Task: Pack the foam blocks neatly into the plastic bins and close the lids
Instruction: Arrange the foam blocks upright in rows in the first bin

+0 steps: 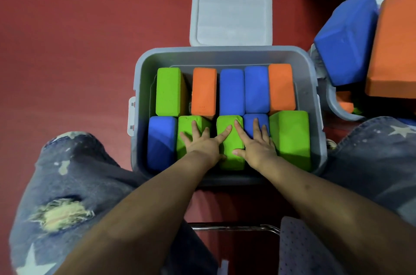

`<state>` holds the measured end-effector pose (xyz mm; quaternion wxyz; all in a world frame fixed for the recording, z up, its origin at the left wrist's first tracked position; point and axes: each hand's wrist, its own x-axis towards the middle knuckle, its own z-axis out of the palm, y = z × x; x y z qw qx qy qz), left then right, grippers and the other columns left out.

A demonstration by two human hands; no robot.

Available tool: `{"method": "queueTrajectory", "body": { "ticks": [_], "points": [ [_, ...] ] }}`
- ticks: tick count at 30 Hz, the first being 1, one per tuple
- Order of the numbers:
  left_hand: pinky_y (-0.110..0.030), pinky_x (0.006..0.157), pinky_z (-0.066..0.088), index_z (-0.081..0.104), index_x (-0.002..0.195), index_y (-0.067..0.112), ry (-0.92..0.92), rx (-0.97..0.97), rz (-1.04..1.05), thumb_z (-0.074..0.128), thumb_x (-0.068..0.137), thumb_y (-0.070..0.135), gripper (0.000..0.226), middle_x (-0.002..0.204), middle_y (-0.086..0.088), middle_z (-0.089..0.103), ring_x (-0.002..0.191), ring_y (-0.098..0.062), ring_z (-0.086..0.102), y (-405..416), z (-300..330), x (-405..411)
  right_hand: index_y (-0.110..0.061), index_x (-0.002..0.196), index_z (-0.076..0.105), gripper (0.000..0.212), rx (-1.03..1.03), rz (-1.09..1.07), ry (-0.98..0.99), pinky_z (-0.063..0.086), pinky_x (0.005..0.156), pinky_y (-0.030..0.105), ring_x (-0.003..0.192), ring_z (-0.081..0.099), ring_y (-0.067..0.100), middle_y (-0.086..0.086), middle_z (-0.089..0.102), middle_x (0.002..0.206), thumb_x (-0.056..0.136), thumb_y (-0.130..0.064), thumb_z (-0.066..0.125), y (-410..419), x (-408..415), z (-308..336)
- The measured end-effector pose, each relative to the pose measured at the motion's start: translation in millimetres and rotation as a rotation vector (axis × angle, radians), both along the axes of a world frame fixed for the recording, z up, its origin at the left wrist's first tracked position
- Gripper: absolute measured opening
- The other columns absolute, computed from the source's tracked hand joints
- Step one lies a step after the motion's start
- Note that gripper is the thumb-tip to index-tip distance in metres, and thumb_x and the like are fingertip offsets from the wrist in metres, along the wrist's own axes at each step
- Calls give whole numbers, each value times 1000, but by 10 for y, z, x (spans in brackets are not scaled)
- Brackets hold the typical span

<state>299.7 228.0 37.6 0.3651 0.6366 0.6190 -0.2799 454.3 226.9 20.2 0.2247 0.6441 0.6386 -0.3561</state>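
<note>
A grey plastic bin (pixel 141 85) sits on the red floor between my knees, filled with two rows of upright foam blocks. The far row holds a green block (pixel 168 92), an orange block (pixel 203 92), two blue ones (pixel 231 92) and another orange block (pixel 281 87). The near row runs blue (pixel 161 141), green (pixel 191 121), green (pixel 231 155), blue (pixel 258 120), green (pixel 292 139). My left hand (pixel 202 141) lies flat with fingers spread on the two middle green blocks. My right hand (pixel 256 146) lies flat on the middle green and small blue block. The bin's lid (pixel 231 4) lies open behind it.
A second grey bin (pixel 337 105) stands at the right, with a large blue block (pixel 346 35) and a large orange block (pixel 396 44) piled over it. My jeans-clad knees flank the bin. A metal chair frame (pixel 236 227) is below my arms.
</note>
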Motion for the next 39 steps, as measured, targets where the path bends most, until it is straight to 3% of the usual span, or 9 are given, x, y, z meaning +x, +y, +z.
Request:
{"method": "queueTrajectory", "body": {
  "ticks": [12, 14, 16, 19, 21, 24, 28, 34, 39],
  "points": [
    [-61, 114, -2, -15, 141, 55, 24, -89, 10, 50, 95, 42, 81, 146, -8, 41, 135, -47, -31, 61, -126, 78, -54, 141, -14, 83, -1, 1, -77, 5, 118, 49, 142, -22, 35, 6, -34, 152, 90, -53, 51, -1, -103, -145],
    [-58, 116, -4, -9, 146, 51, -13, -58, -30, 48, 95, 42, 77, 140, -8, 49, 140, -47, -21, 61, -108, 19, -54, 142, -12, 82, 8, 24, -57, 7, 118, 48, 143, -18, 36, 7, -31, 153, 91, -49, 52, 24, -61, -105],
    [-53, 117, -7, 4, 151, 40, -71, 77, -109, 48, 94, 36, 72, 134, -12, 54, 145, -39, 10, 5, -81, -100, -50, 145, -6, 78, 24, 61, -21, 10, 118, 44, 144, -11, 37, 9, -24, 156, 93, -43, 52, 39, 40, -62],
    [-39, 119, 15, 20, 152, 22, -245, 288, 92, 51, 90, 19, 70, 155, -15, 24, 142, -29, 27, -114, -52, -316, -37, 150, 11, 65, 53, 80, 38, 15, 118, 37, 145, 5, 36, 15, -6, 159, 96, -44, 46, 34, 165, 18],
    [-41, 111, 32, 22, 151, 18, -238, 377, 272, 51, 89, 17, 68, 160, -7, 6, 141, -27, 29, -183, -5, -429, -29, 150, 22, 60, 43, 9, 80, 25, 113, 33, 141, 25, 34, 18, 7, 157, 97, -43, 45, -14, 160, 90],
    [-54, 115, 13, 23, 150, 19, 28, 309, 297, 50, 90, 27, 66, 161, -3, -4, 147, -29, 1, -360, 99, -516, -24, 151, 22, 60, 17, -56, 101, 38, 101, 30, 124, 47, 34, 21, 21, 150, 98, -37, 46, -165, 65, 181],
    [-66, 110, -4, 23, 147, 41, 111, 64, 129, 48, 88, 30, 65, 158, 0, -23, 143, -35, -22, -618, 173, -575, -25, 150, 21, 62, 12, -23, 139, 40, 100, 31, 121, 47, 35, 21, 25, 145, 96, -33, 49, -370, -147, 225],
    [-71, 107, -4, 12, 146, 51, 156, -15, 32, 38, 96, 42, 58, 156, 1, -28, 140, -40, -27, -641, 190, -545, -29, 150, 20, 59, -3, 9, 213, 36, 106, 33, 135, 34, 33, 14, 13, 154, 97, -30, 48, -517, -407, 352],
    [-65, 109, -7, 11, 146, 53, 28, -27, -38, 34, 97, 50, 54, 156, -2, -28, 142, -36, -24, -644, 126, -349, -32, 149, 21, 61, 32, -2, 202, 35, 109, 35, 137, 32, 32, 12, 9, 157, 96, -28, 49, -450, -324, 337]
  ]
}}
